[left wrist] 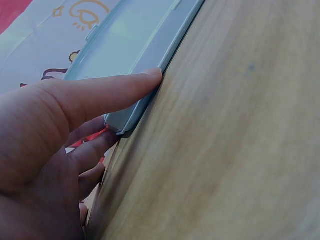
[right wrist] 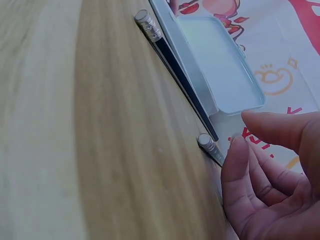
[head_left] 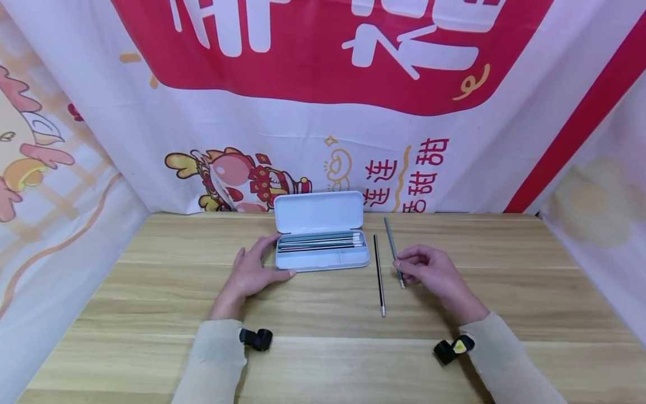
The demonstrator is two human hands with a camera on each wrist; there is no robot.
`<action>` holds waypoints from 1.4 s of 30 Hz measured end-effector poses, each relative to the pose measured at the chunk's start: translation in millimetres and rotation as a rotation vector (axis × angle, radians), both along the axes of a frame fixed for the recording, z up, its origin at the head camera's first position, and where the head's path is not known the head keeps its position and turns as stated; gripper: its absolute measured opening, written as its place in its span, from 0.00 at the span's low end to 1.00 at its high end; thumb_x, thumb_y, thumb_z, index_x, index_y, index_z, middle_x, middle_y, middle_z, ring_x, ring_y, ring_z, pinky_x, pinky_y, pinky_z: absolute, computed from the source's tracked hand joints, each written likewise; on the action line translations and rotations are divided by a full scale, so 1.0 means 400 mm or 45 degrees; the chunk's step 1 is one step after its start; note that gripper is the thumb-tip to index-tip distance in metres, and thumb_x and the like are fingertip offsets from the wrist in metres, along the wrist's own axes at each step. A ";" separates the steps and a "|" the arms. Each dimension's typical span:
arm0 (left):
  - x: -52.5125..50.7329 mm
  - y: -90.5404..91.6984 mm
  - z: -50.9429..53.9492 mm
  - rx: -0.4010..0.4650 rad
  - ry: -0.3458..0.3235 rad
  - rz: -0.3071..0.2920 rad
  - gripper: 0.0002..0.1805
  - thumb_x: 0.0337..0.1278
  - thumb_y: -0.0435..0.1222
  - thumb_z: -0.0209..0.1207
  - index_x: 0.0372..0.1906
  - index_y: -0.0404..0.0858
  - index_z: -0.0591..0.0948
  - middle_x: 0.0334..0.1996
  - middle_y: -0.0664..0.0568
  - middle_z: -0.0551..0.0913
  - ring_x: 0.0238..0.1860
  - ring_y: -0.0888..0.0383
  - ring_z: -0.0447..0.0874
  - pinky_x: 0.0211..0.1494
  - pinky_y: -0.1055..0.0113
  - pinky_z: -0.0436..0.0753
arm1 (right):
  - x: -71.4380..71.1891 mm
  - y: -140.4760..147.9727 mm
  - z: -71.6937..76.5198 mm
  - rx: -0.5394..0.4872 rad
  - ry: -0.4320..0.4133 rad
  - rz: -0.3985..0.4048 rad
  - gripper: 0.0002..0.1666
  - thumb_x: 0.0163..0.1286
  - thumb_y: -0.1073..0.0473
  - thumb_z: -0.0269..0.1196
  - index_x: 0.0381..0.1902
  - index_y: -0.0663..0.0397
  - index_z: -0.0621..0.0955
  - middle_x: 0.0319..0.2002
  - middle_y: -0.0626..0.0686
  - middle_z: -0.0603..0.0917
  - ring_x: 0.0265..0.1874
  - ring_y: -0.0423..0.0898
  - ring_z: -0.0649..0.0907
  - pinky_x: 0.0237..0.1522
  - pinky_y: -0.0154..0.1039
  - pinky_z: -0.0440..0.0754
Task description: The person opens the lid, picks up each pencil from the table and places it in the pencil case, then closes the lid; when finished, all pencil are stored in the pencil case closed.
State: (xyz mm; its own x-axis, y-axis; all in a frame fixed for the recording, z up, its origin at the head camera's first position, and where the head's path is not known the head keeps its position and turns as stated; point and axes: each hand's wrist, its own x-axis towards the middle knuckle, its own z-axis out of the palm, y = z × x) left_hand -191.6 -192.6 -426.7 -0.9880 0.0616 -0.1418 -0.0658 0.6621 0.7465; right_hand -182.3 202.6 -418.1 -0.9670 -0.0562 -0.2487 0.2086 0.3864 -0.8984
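Note:
A light blue pencil case (head_left: 323, 260) stands on the table with its lid (head_left: 319, 213) raised; several pencils (head_left: 320, 241) lie in its rear compartment. My left hand (head_left: 252, 272) holds the case's left end, thumb along the front edge and fingers around the side. To the right of the case lies a dark striped pencil (head_left: 379, 275). Farther right, a blue-green pencil (head_left: 391, 238) lies beside my right hand (head_left: 426, 272). In the right wrist view, the thumb and forefinger (right wrist: 235, 162) are apart, and the forefinger hides part of that pencil.
The wooden table (head_left: 323, 359) meets a printed cloth (head_left: 323, 129) at the back, right behind the raised lid. More cloth hangs on both sides. A black wrist camera (head_left: 256, 339) sits on the left sleeve, another camera (head_left: 453, 349) on the right.

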 end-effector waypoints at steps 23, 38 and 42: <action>-0.005 -0.003 0.007 -0.009 0.022 -0.001 0.51 0.57 0.49 0.78 0.83 0.51 0.66 0.86 0.44 0.61 0.89 0.37 0.48 0.90 0.37 0.25 | 0.006 0.006 0.016 0.374 -0.014 0.092 0.22 0.64 0.52 0.79 0.48 0.57 0.83 0.36 0.53 0.89 0.32 0.47 0.86 0.35 0.39 0.87; 0.005 0.000 -0.007 0.021 0.018 0.013 0.53 0.54 0.49 0.80 0.83 0.51 0.66 0.86 0.44 0.61 0.89 0.37 0.49 0.90 0.39 0.24 | 0.024 0.003 0.012 0.433 -0.007 0.101 0.17 0.66 0.53 0.79 0.43 0.56 0.85 0.32 0.53 0.90 0.29 0.47 0.86 0.32 0.38 0.86; 0.002 -0.001 -0.005 0.013 0.015 0.014 0.53 0.54 0.50 0.80 0.83 0.51 0.66 0.86 0.44 0.61 0.89 0.37 0.48 0.90 0.38 0.24 | 0.022 0.001 0.013 0.441 0.000 0.097 0.16 0.66 0.53 0.79 0.42 0.56 0.85 0.31 0.53 0.89 0.28 0.47 0.85 0.32 0.38 0.86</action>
